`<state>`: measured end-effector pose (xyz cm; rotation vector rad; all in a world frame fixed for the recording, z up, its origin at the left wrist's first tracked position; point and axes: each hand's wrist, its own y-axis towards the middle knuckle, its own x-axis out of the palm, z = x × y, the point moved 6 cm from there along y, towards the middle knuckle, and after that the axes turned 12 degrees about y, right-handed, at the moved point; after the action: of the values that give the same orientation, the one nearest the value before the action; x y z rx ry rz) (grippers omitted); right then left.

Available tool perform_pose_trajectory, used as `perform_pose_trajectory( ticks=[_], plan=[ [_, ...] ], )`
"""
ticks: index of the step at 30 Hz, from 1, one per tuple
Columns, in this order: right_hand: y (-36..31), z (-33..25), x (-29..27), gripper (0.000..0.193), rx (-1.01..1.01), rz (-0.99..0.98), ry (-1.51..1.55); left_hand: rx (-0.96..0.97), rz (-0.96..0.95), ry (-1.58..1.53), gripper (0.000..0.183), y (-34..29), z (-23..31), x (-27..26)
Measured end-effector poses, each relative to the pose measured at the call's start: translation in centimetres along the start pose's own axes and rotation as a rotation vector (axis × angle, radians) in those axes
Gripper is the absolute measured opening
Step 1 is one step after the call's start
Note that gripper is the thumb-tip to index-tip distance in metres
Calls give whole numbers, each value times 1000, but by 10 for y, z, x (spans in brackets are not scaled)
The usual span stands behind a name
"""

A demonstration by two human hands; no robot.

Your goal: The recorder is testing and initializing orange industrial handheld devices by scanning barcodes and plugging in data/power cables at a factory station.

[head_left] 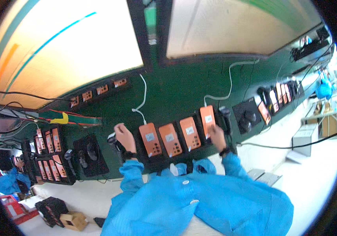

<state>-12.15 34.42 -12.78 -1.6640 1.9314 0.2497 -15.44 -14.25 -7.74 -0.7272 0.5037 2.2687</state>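
Four orange phones lie face down in a row on a black tray [162, 159] in front of me, each with a white label. My right hand [217, 138] is at the lower end of the rightmost phone [207, 117], its fingers bent in and touching that phone. My left hand [125, 137] is held loosely curled left of the leftmost phone [149, 139], with nothing visible in it. White cables run to the top ends of the leftmost and rightmost phones. Between them lie two more phones, one inner left [170, 138] and one inner right [189, 133].
Black scanners, one left [112, 138] and one right [225, 115], flank the tray. Dark mats carry a left mouse [92, 150] and a right mouse [248, 118]. More phones fill a left tray [68, 177]. Bright screens [78, 43] stand behind; a co-worker's blue sleeve [9, 181] shows far left.
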Motion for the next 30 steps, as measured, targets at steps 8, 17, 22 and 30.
perform_pose_trajectory(
  ticks=[8,17,22,30],
  plan=[
    [119,-63,36,40,-152,117,-537,122,-311,78,14,-130,15,-12],
    [93,-84,8,33,-249,-14,-354,344,-483,60,8,-139,58,48],
    [100,-96,-19,28,-159,52,-80,758,-536,281,61,-165,119,139],
    [37,-12,-84,43,-123,418,-329,857,-631,468,97,-163,111,173]
  ],
)
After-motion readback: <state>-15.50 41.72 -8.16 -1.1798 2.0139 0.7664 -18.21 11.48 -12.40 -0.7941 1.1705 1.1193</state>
